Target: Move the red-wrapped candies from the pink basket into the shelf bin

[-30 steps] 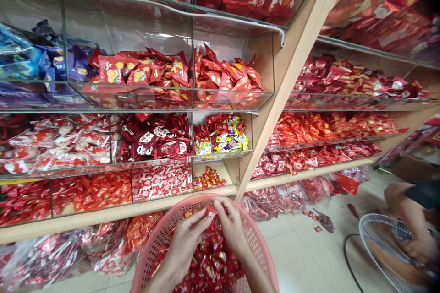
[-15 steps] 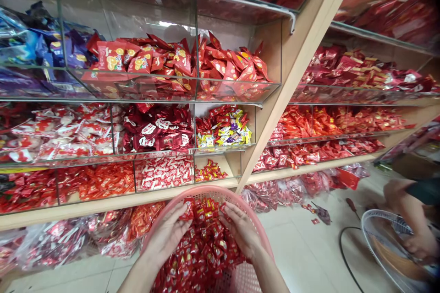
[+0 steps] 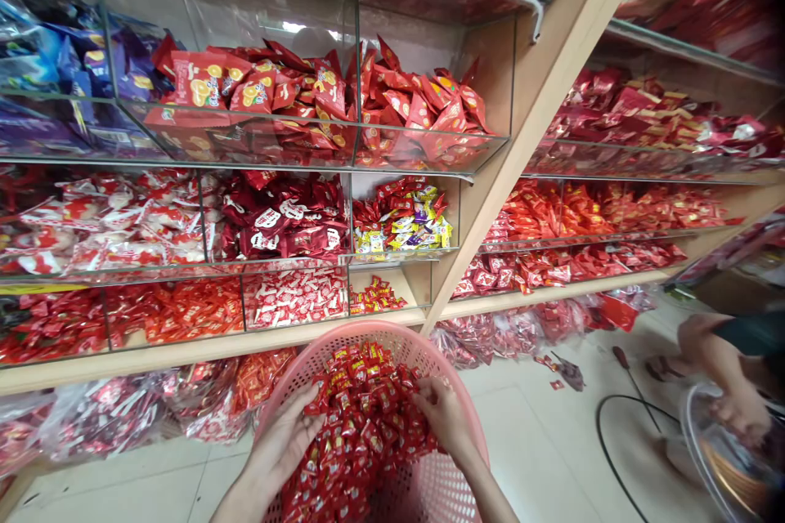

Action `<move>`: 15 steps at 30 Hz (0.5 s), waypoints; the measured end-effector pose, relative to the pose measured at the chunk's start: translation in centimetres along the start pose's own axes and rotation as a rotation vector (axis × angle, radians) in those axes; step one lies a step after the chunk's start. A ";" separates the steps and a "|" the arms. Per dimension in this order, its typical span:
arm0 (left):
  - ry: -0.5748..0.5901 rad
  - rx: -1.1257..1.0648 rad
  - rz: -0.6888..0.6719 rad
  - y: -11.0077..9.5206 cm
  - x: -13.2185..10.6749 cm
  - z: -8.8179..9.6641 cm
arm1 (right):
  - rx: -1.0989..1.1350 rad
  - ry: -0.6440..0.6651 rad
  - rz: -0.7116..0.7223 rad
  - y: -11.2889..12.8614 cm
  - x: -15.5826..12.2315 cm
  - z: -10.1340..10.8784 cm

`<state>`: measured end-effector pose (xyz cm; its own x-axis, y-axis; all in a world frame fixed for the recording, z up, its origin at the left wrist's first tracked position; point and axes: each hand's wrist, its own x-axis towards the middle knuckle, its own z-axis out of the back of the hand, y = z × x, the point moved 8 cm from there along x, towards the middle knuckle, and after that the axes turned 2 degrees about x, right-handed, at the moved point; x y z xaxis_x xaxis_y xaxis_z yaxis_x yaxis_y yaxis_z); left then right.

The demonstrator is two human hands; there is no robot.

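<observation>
A pink plastic basket (image 3: pixel 450 486) with holes in its wall stands below the shelves, heaped with small red-wrapped candies (image 3: pixel 361 425). Inside its left wall is my left hand (image 3: pixel 283 435), palm turned to the heap, fingers apart and loosely bent beside the candies. My right hand (image 3: pixel 442 415) is over the right side of the heap, its fingers curled together against the candies. Whatever lies between those fingertips is hidden. Just beyond the rim, a low shelf compartment holds a small pile of similar red and yellow candies (image 3: pixel 377 296).
Glass-fronted shelves (image 3: pixel 263 143) of bagged sweets rise ahead, split by a slanted-looking wooden upright (image 3: pixel 491 172). Plastic bags of sweets (image 3: pixel 104 421) lie under them. At right, another person's hand (image 3: pixel 739 417) is by a round clear-rimmed container (image 3: pixel 693 433); a black cable (image 3: pixel 604 441) curves over the tiles.
Both hands have drawn back from the top of the heap towards me, and more candies show there. The other person's hand and the round container at right have shifted.
</observation>
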<state>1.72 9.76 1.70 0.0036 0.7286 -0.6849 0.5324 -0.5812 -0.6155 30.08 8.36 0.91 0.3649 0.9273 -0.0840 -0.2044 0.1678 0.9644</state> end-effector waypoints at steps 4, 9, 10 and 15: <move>0.014 0.003 -0.004 0.4 -0.2 -0.5 | -0.097 0.054 0.025 -1.8 0.0 -1.9; 0.023 0.012 0.014 1.0 -0.2 -0.9 | -0.192 0.033 0.062 -1.4 -0.3 -2.1; 0.031 0.017 0.014 1.1 -0.2 -1.2 | -0.182 -0.005 0.087 -0.5 -0.4 -1.6; 0.158 0.071 0.032 3.1 -0.9 -4.5 | -0.017 0.042 0.076 3.9 -1.4 -1.2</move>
<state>7.24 8.96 2.12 0.1552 0.7539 -0.6384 0.4689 -0.6250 -0.6241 27.66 8.14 4.46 0.3098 0.9506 -0.0215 -0.2459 0.1019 0.9639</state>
